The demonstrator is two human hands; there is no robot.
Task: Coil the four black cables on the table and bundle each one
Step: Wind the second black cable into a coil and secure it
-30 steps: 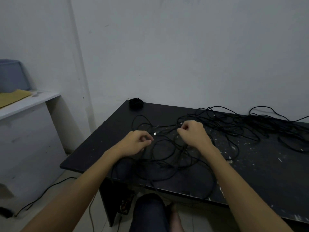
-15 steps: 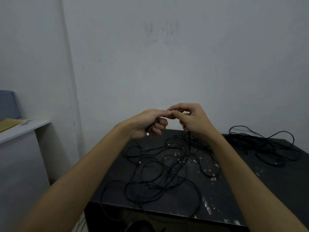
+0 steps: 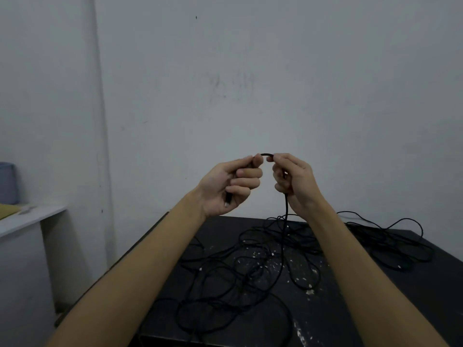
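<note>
Both hands are raised well above the black table (image 3: 413,291), each holding one black cable (image 3: 285,221). My left hand (image 3: 231,184) grips the cable's end, with the plug tip showing under the palm. My right hand (image 3: 293,180) pinches the same cable a short way along, so a small arch of cable spans between the two hands. From my right hand the cable drops straight down into a loose tangle of black cables (image 3: 240,274) on the table. More tangled cable (image 3: 385,241) lies at the table's far right.
A white shelf (image 3: 32,216) stands at the left with a blue-grey box (image 3: 7,182) and a yellow sheet on it. A plain white wall rises behind the table. White paint flecks mark the tabletop.
Both hands have lifted from the tabletop, carrying the cable's end upward. They have parted slightly, showing a short arch of cable between them. The camera has tilted up.
</note>
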